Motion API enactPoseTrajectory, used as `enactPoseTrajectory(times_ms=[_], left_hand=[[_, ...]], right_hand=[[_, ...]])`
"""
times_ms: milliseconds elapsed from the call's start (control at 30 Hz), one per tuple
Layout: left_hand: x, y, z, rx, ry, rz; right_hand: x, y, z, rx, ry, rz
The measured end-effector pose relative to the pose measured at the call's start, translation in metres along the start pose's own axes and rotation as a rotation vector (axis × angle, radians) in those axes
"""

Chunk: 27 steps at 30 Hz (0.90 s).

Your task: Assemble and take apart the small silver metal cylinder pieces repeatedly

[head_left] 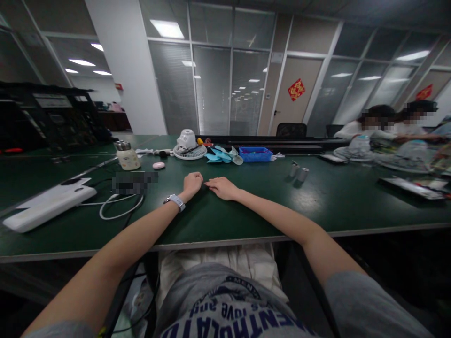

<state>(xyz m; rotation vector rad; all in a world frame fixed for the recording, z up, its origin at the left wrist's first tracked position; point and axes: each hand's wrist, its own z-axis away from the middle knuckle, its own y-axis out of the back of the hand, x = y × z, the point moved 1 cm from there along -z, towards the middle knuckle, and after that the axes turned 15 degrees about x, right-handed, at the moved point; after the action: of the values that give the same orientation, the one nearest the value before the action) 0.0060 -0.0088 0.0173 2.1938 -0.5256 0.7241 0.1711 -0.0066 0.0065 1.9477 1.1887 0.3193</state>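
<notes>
Both my arms reach forward across a dark green table (246,211). My left hand (192,183), with a watch on its wrist, rests on the tabletop curled into a loose fist. My right hand (222,187) lies palm down just beside it, fingers bent and pointing toward the left hand, fingertips nearly touching it. A small dark thing shows between the two hands, too small to name. Beyond the hands lie a white fan grille with its motor (189,149), light blue fan blades (221,156) and a blue tray (255,154).
A white flat device (49,203) with a looped white cable (120,206) lies at the left. A small bottle (127,157) and a pink disc (158,165) sit behind. Two grey cylinders (299,172) stand at the right. Other people sit at the far right (384,129).
</notes>
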Motion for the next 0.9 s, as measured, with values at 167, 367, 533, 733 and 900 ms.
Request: enactPoseTrajectory(times_ms=[167,367,533,733,900], left_hand=[[-0.003,-0.003,-0.001,-0.003,-0.018,0.012],[-0.003,-0.002,-0.002,-0.013,-0.001,0.018],[-0.003,-0.003,-0.002,-0.047,0.011,0.052],[-0.005,-0.005,-0.002,-0.058,0.014,0.057],[-0.005,-0.005,-0.002,-0.078,0.014,0.054]], right_hand=[[-0.004,0.002,0.0,0.07,-0.122,-0.063],[0.014,0.037,0.007,0.195,-0.116,0.062],[0.08,0.139,0.033,0.593,-0.366,0.377],[0.142,0.225,0.1,0.869,-0.932,0.697],[0.16,0.225,0.13,0.79,-1.123,0.737]])
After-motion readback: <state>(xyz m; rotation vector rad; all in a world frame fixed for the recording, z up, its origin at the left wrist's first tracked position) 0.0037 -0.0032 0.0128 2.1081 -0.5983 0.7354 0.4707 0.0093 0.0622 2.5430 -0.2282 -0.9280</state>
